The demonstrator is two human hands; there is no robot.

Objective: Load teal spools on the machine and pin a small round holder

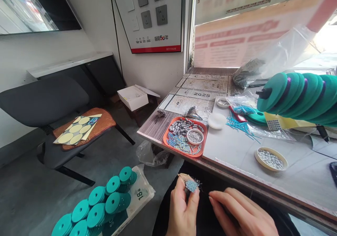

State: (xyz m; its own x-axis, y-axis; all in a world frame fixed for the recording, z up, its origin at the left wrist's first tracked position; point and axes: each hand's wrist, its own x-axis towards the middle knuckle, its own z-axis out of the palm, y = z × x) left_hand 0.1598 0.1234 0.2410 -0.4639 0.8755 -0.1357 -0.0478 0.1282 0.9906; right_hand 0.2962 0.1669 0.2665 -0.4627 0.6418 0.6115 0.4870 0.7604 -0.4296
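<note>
Above my lap, my left hand [184, 204] grips a small bundle of light-blue pieces [191, 185] between thumb and fingers. The bundle has a tan edge, and fine dark bits stick out on its right side. To the right of it, my right hand [240, 211] has thumb and forefinger pinched together, a short gap from the bundle. Whatever the pinch holds is too thin to make out. On the table edge just beyond sits an orange tray [165, 137] with grey cylinders [181, 126], blue rods [179, 143] and a round cup of tiny silvery pieces [195, 136].
A shallow dish of whitish pieces [271, 159] stands on the table at right. Blue sticks [239, 123] and a white lid [217, 121] lie behind the tray. Green discs [297, 94] hang on a rod at right; stacked green discs [96, 213] lie on the floor near a chair [52, 102].
</note>
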